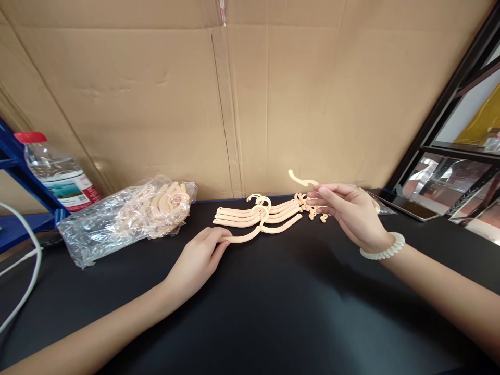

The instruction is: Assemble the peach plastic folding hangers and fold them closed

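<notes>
My left hand (201, 255) pinches the left arm end of a beige clothes hanger (242, 239), which lies at the front of a stack of similar hangers (236, 217). Curved hooks stick up from the middle of the stack. Raised over the right side of the table, my right hand (347, 213) grips a curved beige hanger piece (299, 179) between thumb and fingers. Behind and below that hand lies a pile of small curly beige pieces (312, 211), partly hidden by the fingers.
A clear plastic bag (97, 234) with more beige hanger parts (167, 208) lies left. Behind it stands a red-capped bottle (58, 172). A white cable (35, 260) loops at the left edge. A dark tablet-like device (406, 204) lies right, near a black shelf (429, 125). Cardboard (312, 94) closes the back.
</notes>
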`<state>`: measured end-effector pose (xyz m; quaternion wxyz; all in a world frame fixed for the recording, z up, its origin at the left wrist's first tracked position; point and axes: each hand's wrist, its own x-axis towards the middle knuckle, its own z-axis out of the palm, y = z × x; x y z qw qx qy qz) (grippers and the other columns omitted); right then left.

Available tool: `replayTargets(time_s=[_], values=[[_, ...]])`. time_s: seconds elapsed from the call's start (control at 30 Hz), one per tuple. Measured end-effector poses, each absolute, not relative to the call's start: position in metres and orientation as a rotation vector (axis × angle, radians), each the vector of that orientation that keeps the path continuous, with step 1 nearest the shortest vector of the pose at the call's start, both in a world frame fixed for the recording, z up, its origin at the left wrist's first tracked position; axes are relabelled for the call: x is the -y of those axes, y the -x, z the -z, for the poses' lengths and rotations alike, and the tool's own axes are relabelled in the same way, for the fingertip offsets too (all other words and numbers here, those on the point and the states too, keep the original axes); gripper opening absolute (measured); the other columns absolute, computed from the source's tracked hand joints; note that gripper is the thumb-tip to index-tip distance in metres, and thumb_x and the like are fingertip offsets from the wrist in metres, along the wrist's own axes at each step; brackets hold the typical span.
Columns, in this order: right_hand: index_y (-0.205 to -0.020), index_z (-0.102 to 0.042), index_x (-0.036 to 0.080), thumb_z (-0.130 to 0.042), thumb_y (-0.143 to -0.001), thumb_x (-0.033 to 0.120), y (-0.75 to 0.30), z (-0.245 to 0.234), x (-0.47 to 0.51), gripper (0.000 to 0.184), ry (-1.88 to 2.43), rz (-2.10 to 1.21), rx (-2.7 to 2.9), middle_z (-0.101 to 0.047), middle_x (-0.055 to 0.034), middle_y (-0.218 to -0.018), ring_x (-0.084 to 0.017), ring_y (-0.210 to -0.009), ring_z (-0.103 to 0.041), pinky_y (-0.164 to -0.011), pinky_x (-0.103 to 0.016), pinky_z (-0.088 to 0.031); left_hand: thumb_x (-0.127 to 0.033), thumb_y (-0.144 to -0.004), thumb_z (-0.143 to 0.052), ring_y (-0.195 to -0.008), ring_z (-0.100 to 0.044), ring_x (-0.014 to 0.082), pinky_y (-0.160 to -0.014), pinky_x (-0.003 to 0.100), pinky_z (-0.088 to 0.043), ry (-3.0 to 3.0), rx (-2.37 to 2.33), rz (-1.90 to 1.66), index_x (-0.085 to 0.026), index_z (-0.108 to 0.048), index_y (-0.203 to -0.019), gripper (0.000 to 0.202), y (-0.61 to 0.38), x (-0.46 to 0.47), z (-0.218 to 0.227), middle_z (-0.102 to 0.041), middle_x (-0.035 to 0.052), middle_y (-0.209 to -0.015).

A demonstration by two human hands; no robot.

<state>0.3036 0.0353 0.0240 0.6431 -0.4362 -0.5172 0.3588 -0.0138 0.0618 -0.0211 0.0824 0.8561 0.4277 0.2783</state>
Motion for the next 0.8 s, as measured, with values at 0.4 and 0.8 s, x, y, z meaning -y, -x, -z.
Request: replayTargets(time_s=[0.4, 0.8], values=[[-0.097, -0.063, 0.024, -0.069, -0.084, 0.019, -0.304, -0.01, -0.035, 0.014, 0.988, -1.21, 0.84, -0.067, -0.0004, -0.084, -0.014, -0.079, -0.063, -0.067, -0.024, -0.052, -0.03, -0.095, -0.04, -0.076, -0.063, 0.019, -0.068, 0.03, -0.046, -2.429, -1.279, -0.903, -0.024, -0.046, -0.091, 0.01, 0.015, -0.058, 0.014, -0.059, -0.001, -0.08], [-0.084, -0.06, 0.022, -0.07, -0.087, 0.035, -0.301, -0.009, -0.035, 0.017, 0.971, -1.305, 1.049, -0.068, -0.0039, -0.113, -0.018, -0.106, -0.06, -0.084, -0.03, -0.049, -0.025, -0.098, -0.033, -0.076, -0.057, 0.0176, -0.07, 0.028, -0.046, -2.53, -1.221, -0.997, -0.023, -0.055, -0.111, 0.025, 0.015, -0.06, 0.013, -0.055, 0.0011, -0.085]])
